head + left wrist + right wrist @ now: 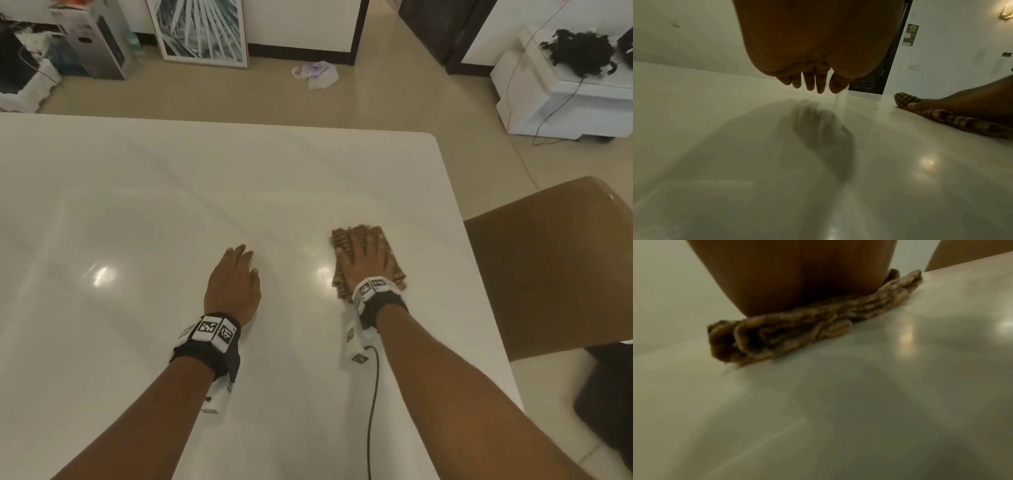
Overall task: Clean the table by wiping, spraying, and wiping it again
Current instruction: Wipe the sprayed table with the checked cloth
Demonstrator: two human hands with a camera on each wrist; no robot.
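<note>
A brown checked cloth [342,236] lies folded on the white table [171,192] near its right edge. My right hand [363,257] presses flat on the cloth with fingers spread and straight. In the right wrist view the palm [797,280] sits on the bunched cloth [797,327]. My left hand [236,274] hovers just over the bare tabletop to the left of the cloth, fingers relaxed and holding nothing. The left wrist view shows its fingertips [813,82] hanging above the table [756,178], with the cloth [941,116] off to the right. No spray bottle is in view.
A brown chair [555,270] stands against the table's right edge. A black cable [373,404] trails from my right wrist across the table. Beyond the far edge are a framed picture [202,31], boxes, a plastic bag [317,73] and white foam blocks [561,92].
</note>
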